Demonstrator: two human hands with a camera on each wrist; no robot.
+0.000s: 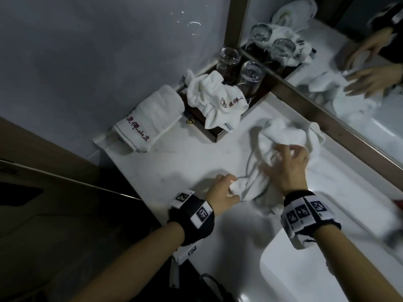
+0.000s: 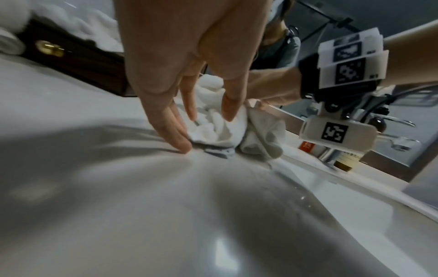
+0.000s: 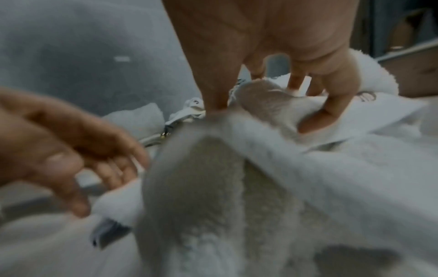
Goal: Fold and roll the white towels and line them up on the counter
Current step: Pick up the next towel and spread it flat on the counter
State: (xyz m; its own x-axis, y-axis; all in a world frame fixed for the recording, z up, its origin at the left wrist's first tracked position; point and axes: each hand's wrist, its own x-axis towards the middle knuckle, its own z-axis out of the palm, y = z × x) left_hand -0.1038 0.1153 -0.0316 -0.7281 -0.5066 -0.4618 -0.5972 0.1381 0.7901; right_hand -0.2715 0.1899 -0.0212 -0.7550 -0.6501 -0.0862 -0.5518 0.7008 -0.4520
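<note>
Both hands work a crumpled towel [image 1: 281, 149] on the table [image 1: 174, 166] just beside the tray [image 1: 216, 131]: left hand [image 1: 222, 192] pinches its near corner, right hand [image 1: 287, 168] grips its bunched middle.

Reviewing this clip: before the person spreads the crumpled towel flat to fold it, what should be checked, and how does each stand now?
1. Left hand grips a corner of the crumpled towel: ok.
2. Right hand holds the towel's bunched middle: ok.
3. Towel lying flat: not ok, still bunched.
4. Bare counter to the left for spreading: ok.
5. Towel clear of the sink: ok.
6. Other towels done: folded towel ok; towel on the tray not ok, crumpled.
</note>
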